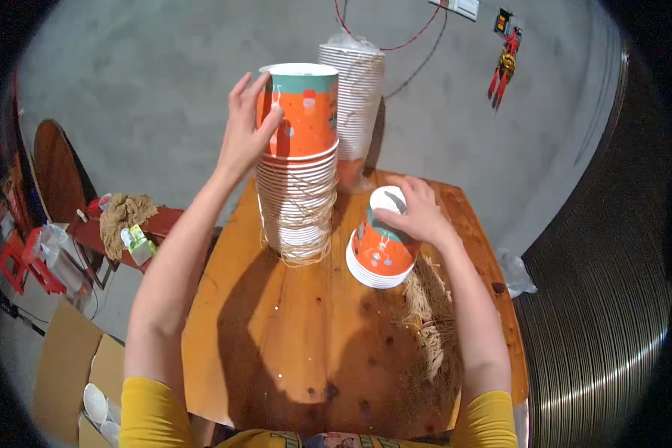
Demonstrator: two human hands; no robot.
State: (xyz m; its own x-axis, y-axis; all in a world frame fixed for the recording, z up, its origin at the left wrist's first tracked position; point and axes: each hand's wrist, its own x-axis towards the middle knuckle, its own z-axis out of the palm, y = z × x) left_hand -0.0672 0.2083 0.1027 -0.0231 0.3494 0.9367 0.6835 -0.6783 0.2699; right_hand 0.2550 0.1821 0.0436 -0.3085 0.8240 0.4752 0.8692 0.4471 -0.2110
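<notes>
A tall stack of upside-down paper cups (299,123), orange with a teal band, stands on the wooden table left of the middle. Loops of thin tan string (300,216) hang around its white rims. My left hand (248,127) grips the top cup from the left, thumb on its front and fingers at its upper edge. To the right, my right hand (417,213) is closed around the narrow upper end of a short stack of upside-down paper cups (384,250) in the same colours. A bundle of loose tan string (429,321) lies beside my right forearm.
Behind stands a taller plastic-wrapped cup stack (355,104) near the grey wall (164,89). On the left are a red bench (164,224) with tan string, red stools (41,261) and a cardboard box (67,358) holding white pieces. A ribbed dark shutter (597,321) borders the right side.
</notes>
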